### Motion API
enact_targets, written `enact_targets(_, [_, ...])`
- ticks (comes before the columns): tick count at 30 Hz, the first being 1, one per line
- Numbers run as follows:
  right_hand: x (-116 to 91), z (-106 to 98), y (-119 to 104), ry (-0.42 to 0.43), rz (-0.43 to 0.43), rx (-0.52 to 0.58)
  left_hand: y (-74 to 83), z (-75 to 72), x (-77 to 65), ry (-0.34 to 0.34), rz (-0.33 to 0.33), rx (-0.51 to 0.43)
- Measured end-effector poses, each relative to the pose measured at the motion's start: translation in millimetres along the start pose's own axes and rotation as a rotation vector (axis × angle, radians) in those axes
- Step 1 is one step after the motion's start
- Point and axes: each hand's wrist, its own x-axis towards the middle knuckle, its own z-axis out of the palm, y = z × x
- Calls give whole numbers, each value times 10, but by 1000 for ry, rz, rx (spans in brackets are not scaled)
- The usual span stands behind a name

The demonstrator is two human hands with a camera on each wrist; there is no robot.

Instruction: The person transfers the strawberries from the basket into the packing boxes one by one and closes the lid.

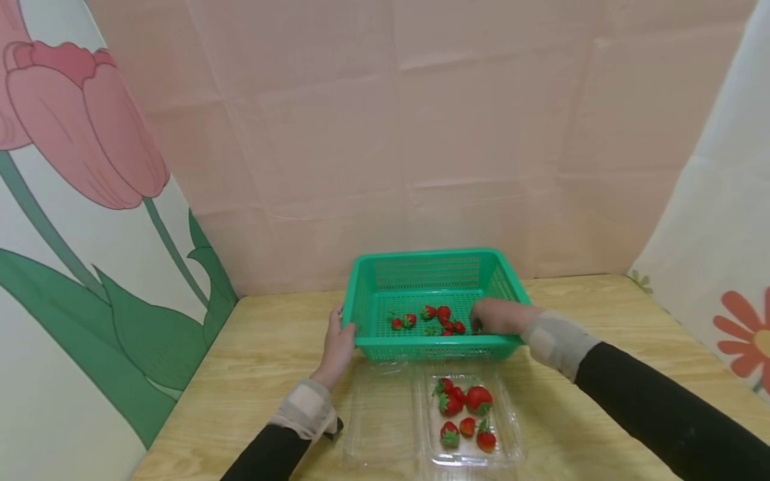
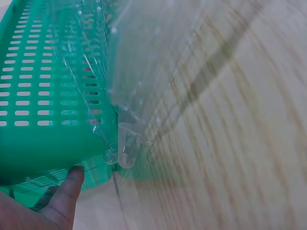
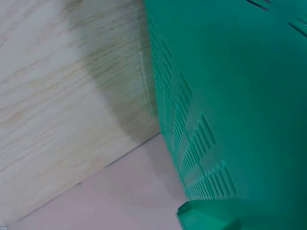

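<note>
left hand point(image 1: 337, 351) grips green basket point(image 1: 428, 349) | right hand point(image 1: 498, 316) inside, hold unclear | clear strawberry box point(image 1: 383, 427) just in front

Person, bare left hand point(image 1: 338, 347) and bare right hand point(image 1: 499, 316). Long black sleeves both arms: left sleeve point(image 1: 267, 457), right sleeve point(image 1: 662, 407). Plain dark cloth, snug fit, reaches to the wraps. Both wrists wrapped: left wrap point(image 1: 307, 409), right wrap point(image 1: 561, 342). Wraps wide, pale beige to off-white, gauzy or tape-like, wrinkled, uneven edges; lighter squarish patch on each. Small black piece point(image 1: 333, 429) juts out on the right side of the left wrap, slim, can't tell what. Sleeve markings, if any, too small to read.
</note>
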Motion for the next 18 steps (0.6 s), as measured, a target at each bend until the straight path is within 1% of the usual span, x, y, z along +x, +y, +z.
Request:
enact_targets(1, [-3,-24,13,9,-1,7,-1,2,0,-2,4,2])
enact_targets(2, [-2,-69,33,-4,3,40,-4,4,2,-2,6,2])
enact_targets(3, [8,-127,56,-21,11,138,-3,7,1,-2,5,2])
enact_targets(4, [21,-194,78,-60,40,250,0,9,-1,-3,3,1])
enact_targets(5, [35,-259,99,-75,69,340,0,11,1,-6,0,0])
enact_targets(6, [43,-326,118,-90,85,438,1,12,2,-8,-3,0])
enact_targets(7, [51,-375,123,-82,93,506,2,14,3,-10,-3,-1])
enact_targets(8, [54,-402,128,-84,105,538,5,15,6,-10,-7,-2])
enact_targets(9, [53,-405,117,-65,109,544,9,15,4,-13,-7,-1])
enact_targets(10, [47,-384,97,-46,111,499,10,15,7,-12,-6,0])
enact_targets(11, [34,-329,61,-7,100,408,13,15,10,-11,-5,1])
enact_targets(12, [19,-256,17,11,83,329,17,12,10,-12,-3,1])
enact_targets(13, [6,-167,-35,26,68,244,20,11,12,-10,-4,1])
enact_targets(14, [-6,-75,-79,22,53,174,24,9,13,-7,-5,2])
enact_targets(17, [-27,135,-194,61,-12,47,34,2,14,-2,-10,5])
enact_targets(18, [-22,135,-211,50,-21,82,36,-1,12,-1,-13,6])
